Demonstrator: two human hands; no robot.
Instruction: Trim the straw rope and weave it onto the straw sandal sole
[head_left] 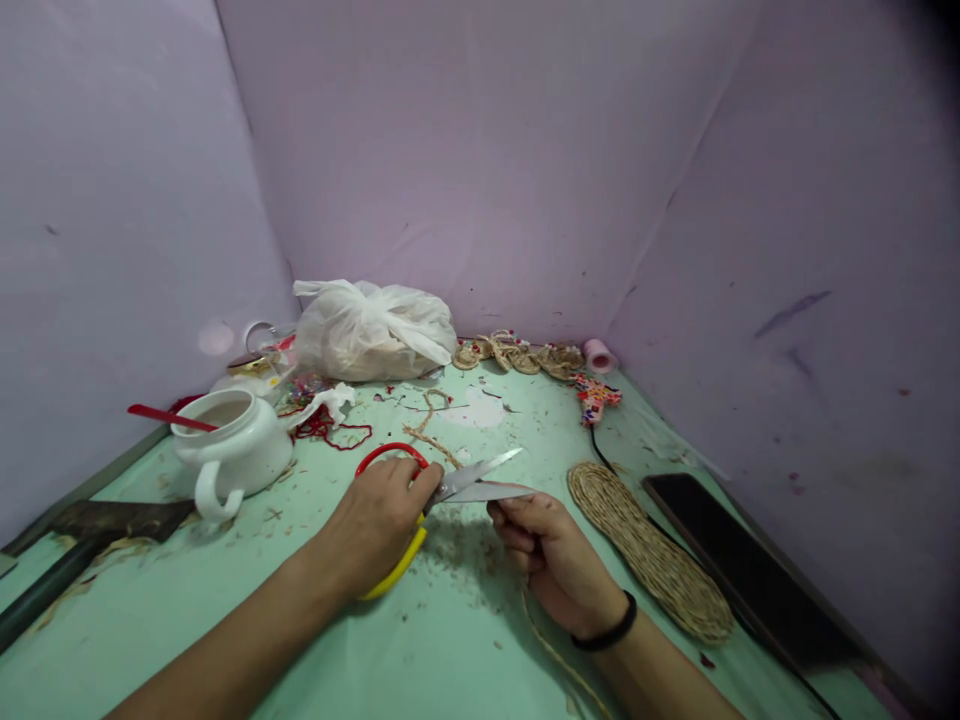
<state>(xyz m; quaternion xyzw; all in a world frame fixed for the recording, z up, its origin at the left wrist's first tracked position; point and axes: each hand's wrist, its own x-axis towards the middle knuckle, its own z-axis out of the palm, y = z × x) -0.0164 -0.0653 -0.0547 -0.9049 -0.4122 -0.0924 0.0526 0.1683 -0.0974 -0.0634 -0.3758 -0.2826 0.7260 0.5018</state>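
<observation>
My left hand (386, 515) is closed around a pair of scissors (471, 482) with one red and one yellow handle loop. Their blades are spread and point right, toward my other hand. My right hand (551, 555), with a black band at the wrist, pinches a thin twisted straw cord (551, 655) close to the blade tips. The cord hangs from under my fingers toward the bottom edge; its pinched end is mostly hidden. Beyond the scissors, another piece of straw cord (431, 432) lies curled on the green tabletop (457, 650).
Right of my hands lie a woven straw sole (649, 550), a dark rectangular slab (750, 570) and a corded, patterned glue gun (596, 398). Coiled straw pieces (525, 357) and a white plastic bag (375, 330) line the back. A white pot (232, 445) stands left.
</observation>
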